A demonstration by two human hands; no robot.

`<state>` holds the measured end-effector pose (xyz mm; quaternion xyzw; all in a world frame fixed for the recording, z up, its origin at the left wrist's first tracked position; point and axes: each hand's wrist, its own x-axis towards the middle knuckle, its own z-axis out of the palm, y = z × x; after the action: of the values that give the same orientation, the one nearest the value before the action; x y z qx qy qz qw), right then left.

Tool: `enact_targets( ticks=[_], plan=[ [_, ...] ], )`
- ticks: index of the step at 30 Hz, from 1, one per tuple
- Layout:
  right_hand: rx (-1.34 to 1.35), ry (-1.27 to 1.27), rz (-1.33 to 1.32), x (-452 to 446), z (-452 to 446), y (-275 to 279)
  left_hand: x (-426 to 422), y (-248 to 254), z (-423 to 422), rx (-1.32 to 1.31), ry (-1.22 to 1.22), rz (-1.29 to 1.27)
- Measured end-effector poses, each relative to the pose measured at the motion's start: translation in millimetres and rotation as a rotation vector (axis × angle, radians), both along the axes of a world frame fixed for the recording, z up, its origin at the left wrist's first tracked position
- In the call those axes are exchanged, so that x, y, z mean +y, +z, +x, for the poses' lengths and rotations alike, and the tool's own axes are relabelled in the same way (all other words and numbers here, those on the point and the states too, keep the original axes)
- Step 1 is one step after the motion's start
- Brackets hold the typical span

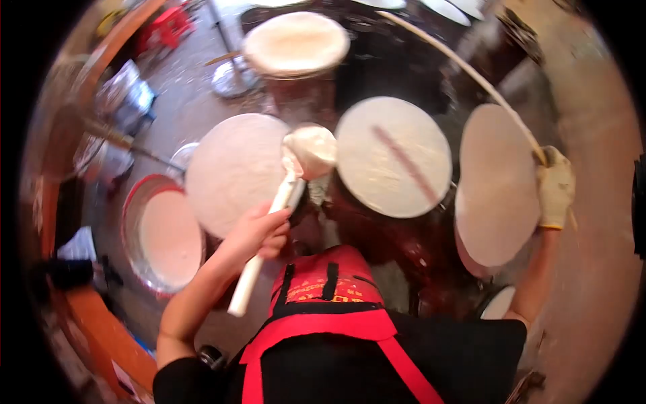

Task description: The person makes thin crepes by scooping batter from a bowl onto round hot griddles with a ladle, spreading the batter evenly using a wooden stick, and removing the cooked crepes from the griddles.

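Yellow printing (pixel 348 294) on front of red apron (pixel 360 273) worn by person, just beyond black band (pixel 336 308). Larger characters nearest band, partly cut off at its edge; smaller marks beside them, possibly digits. All too blurred to read with certainty: no full word, brand or number legible. Dark strap (pixel 330 281) runs down into lettered area, breaking up printing.

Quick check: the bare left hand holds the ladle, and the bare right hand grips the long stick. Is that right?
Not quite: the right hand isn't bare; the head view shows it in a pale glove. The rest stands: the bare left hand holds the ladle, and the right grips the long stick.
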<state>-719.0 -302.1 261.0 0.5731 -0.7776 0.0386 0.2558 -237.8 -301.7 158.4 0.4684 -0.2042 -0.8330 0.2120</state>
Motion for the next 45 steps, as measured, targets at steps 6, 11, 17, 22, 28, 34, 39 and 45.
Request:
enact_targets(
  ticks=[6, 11, 17, 22, 28, 34, 39, 45],
  plan=[
    [0.042, 0.087, 0.078, -150, 12, 18, -1, -37, 56, 0.038, 0.210, 0.102],
    [0.198, 0.519, -0.203, -255, 93, 21, 4, -42, 90, 0.037, 0.333, 0.084],
    [0.258, 0.994, -0.330, -404, 189, -53, -4, -3, 90, -0.266, 0.546, 0.018],
    [0.063, 1.197, -0.229, -484, 271, -219, -30, 30, 43, -0.177, 0.587, 0.001],
    [-0.110, 1.085, -0.097, -454, 343, -318, -44, 10, 40, 0.339, 0.814, 0.280],
    [-0.224, 0.980, -0.031, -439, 358, -313, -15, 20, 35, 0.111, 0.948, 0.228],
    [-0.556, 0.859, 0.041, -331, 329, -266, 22, 19, 60, -0.016, 0.775, 0.166],
    [-1.455, 0.564, 0.283, -82, 216, -298, 39, 8, 70, -0.123, 0.379, 0.113]
  ],
)
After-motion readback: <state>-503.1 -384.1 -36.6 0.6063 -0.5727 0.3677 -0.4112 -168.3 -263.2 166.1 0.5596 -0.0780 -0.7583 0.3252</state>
